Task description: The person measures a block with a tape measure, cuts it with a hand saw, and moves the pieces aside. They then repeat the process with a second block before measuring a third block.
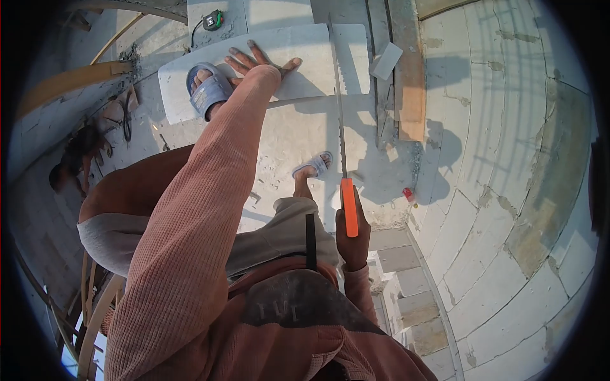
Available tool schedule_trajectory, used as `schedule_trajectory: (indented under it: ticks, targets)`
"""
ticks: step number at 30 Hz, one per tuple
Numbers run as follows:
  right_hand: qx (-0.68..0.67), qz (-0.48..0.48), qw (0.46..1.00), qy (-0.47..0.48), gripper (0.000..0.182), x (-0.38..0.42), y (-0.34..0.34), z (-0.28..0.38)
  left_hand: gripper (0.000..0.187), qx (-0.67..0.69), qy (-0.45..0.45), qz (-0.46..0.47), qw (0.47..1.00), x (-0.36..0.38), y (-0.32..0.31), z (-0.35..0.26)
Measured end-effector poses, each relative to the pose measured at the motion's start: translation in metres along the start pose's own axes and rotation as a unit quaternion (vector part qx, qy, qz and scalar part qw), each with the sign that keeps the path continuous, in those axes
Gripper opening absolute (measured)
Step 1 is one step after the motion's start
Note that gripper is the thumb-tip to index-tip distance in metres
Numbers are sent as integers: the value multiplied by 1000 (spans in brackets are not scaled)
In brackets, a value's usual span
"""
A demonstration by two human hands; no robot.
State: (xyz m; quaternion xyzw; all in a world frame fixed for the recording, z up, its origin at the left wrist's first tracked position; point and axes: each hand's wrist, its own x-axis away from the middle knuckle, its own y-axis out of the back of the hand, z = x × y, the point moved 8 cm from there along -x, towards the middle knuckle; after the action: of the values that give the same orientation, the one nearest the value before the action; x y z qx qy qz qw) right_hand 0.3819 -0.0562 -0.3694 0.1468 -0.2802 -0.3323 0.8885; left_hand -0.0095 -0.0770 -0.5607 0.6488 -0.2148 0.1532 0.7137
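A long pale block (305,51) lies across the top of the view. My left hand (257,65) is spread flat on it, fingers apart. Beside that hand, my sandalled left foot (210,89) also rests on the block. My right hand (352,225) is wrapped round the orange handle of a hand saw (350,206). From the handle, its long toothed blade runs away from me and overlaps the block near its right end. My other foot (314,165), in a grey-blue sandal, is on the floor on the near side of the block.
A green and black tape measure (213,20) sits beyond the block. To the right are a small white offcut (386,61), a wooden plank (412,95) and a block wall (502,190). A small red item (408,193) lies by the wall. Curved timber (76,86) stands at the left.
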Motion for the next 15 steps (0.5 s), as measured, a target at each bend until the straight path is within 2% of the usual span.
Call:
schedule_trajectory:
  ticks: [1,3,4,5,8,9,13,14,15]
  targets:
    - [-5,2,1000,0,58,-1,1,0,147,-5,3,7,1000,3,-5,2]
    - [-7,-6,999,34,58,-64,-15,-9,150,-7,6,7,1000,-5,-2,-1]
    - [-58,5,998,4,56,-101,-19,-2,150,-14,3,13,1000,-3,-8,1]
    - [-66,-19,997,27,56,-132,-23,2,150,-18,-2,16,1000,-5,-5,0]
    - [-49,-36,995,76,58,-147,-24,13,150,-4,-12,8,1000,-10,-7,4]
    - [-58,-17,998,17,55,-125,-23,4,150,9,-18,2,1000,-12,-7,1]
    - [12,-14,1000,-2,59,27,8,-7,151,12,-3,18,1000,-3,1,0]
    - [46,-19,999,12,60,39,15,-2,152,21,-5,18,1000,-5,0,0]
    - [25,-11,1000,4,60,30,16,-1,152,27,-10,22,999,-4,-4,1]
